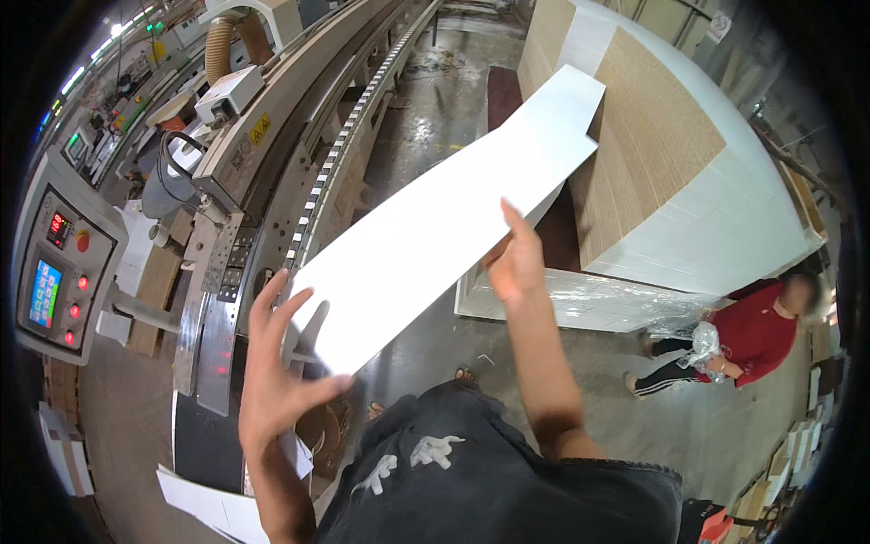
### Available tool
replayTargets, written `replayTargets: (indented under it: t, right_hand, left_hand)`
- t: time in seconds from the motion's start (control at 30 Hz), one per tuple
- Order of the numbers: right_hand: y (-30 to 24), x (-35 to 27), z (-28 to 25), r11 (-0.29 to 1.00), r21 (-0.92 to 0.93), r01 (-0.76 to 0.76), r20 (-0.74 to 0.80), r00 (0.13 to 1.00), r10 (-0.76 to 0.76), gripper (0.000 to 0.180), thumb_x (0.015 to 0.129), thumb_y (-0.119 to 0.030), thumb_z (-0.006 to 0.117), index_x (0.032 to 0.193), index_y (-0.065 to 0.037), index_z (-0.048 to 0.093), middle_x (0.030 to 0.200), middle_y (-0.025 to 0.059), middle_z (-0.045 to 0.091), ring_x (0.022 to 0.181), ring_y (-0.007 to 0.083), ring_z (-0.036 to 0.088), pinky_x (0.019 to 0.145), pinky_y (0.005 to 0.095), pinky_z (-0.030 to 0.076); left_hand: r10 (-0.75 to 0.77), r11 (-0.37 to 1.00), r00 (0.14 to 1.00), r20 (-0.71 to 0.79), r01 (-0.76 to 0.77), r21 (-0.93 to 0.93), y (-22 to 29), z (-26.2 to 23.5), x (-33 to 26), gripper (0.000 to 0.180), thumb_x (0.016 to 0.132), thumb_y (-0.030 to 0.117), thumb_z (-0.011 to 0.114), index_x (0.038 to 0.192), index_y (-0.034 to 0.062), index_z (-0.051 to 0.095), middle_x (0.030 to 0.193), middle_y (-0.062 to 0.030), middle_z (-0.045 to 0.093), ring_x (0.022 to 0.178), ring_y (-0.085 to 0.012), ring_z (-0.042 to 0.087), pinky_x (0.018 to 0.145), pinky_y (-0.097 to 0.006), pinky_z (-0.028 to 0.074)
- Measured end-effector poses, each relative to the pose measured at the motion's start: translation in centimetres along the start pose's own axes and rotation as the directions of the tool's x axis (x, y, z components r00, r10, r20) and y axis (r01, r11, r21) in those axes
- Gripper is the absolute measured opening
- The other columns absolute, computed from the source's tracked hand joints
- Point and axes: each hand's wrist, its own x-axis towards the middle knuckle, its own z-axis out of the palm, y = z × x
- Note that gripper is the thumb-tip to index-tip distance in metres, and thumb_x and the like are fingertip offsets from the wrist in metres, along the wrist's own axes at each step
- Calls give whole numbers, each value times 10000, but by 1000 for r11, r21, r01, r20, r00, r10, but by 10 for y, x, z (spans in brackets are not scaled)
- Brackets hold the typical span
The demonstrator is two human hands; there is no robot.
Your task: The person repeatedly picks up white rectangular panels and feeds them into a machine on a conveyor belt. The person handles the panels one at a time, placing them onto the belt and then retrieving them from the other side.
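A long white panel (426,227) slants across the middle, its near end low at the left and its far end by the stack of boards. My right hand (518,258) grips its right edge, the thumb on top and the other fingers underneath, mostly hidden. At the near end, my left hand (281,363) is spread wide, with its thumb close to the corner; whether it touches the panel I cannot tell. Beyond the held panel another white surface (566,95) shows, perhaps a second panel.
To the left runs a long machine with a chain conveyor (322,186) and a control panel (68,263). A tall stack of boards (652,136) stands at the right, above a film-wrapped stack (580,304). A person in red (752,331) holds clear film at the right. White sheets (217,508) lie lower left.
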Motion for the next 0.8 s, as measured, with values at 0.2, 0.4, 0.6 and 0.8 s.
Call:
replayTargets:
  t: [0.2, 0.4, 0.6, 0.8]
  right_hand:
    - [185, -66, 47, 972, -142, -187, 4, 982, 189, 431, 992, -122, 764, 1341, 85, 621, 1286, 143, 726, 1091, 228, 719, 985, 395, 567]
    - [302, -98, 56, 846, -362, -392, 103, 885, 454, 383, 955, -150, 795, 1254, 9, 616, 1158, 128, 710, 979, 223, 713, 776, 408, 612]
    - [375, -119, 85, 699, -565, -439, -21, 855, 519, 290, 977, -47, 704, 1186, 72, 541, 1072, 199, 692, 953, 283, 746, 836, 441, 680]
    - [466, -90, 111, 541, -715, -443, 121, 684, 720, 494, 938, -29, 721, 1334, 81, 449, 1057, 124, 644, 911, 224, 702, 824, 423, 678]
  left_hand:
    - [-641, 563, 742, -198, 278, -778, -129, -11, -179, 988, 866, 254, 871, 1651, 20, 319, 1648, -206, 419, 1462, -356, 475, 1188, -465, 395]
    - [-840, 443, 445, -312, 229, -867, -228, -15, -367, 800, 948, 93, 779, 1624, -3, 364, 1521, -199, 581, 1351, -296, 589, 1127, -405, 451]
    - [-908, 396, 210, -362, 152, -905, -228, -51, -443, 775, 939, 157, 802, 1594, 2, 418, 1374, -148, 684, 1206, -226, 657, 983, -305, 514]
    - [-940, 328, -23, -341, 221, -918, -247, -46, -462, 637, 1013, 256, 726, 1577, 85, 483, 1237, -8, 738, 823, -4, 561, 581, -180, 321]
